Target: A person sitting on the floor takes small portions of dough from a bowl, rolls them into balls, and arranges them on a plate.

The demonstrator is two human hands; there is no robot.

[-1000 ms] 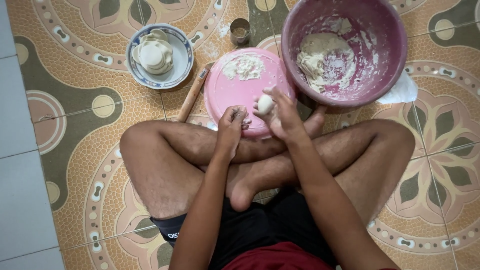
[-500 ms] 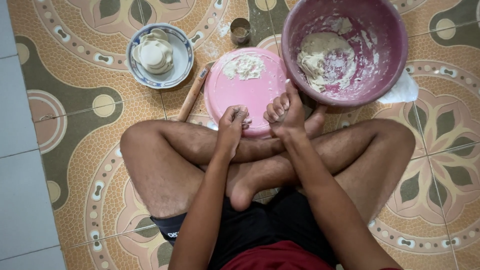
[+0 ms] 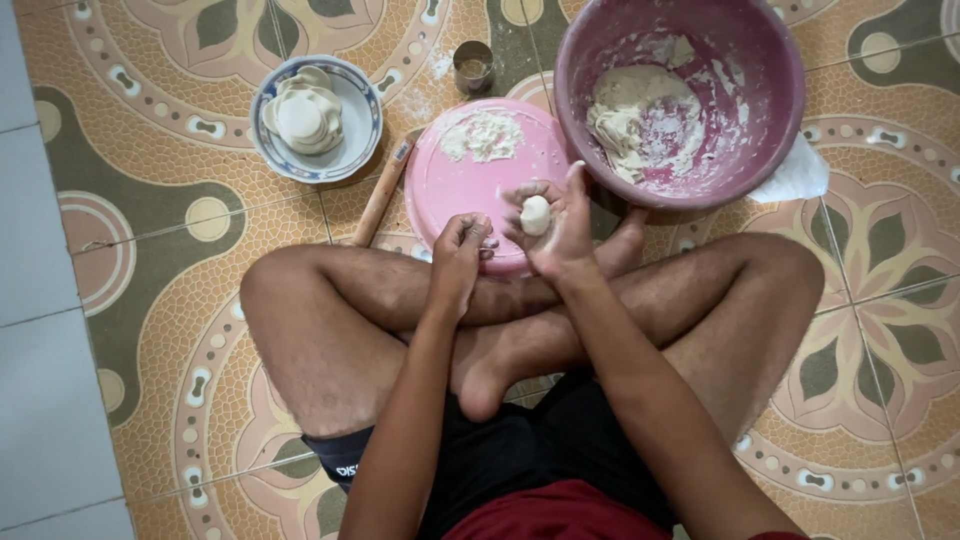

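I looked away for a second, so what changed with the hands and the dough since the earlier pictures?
The right hand had closed its fingers over the dough ball half a second ago; now it is open again, with the ball showing in the palm. The left hand stayed curled beside it over the pink board. The pink basin, bowl of dough discs and rolling pin have not moved.

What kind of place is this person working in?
Probably a home, with food being prepared on the floor. The person sits cross-legged on patterned floor tiles, with a pink bowl of dough, a pink board and a wooden rolling pin laid out in front.
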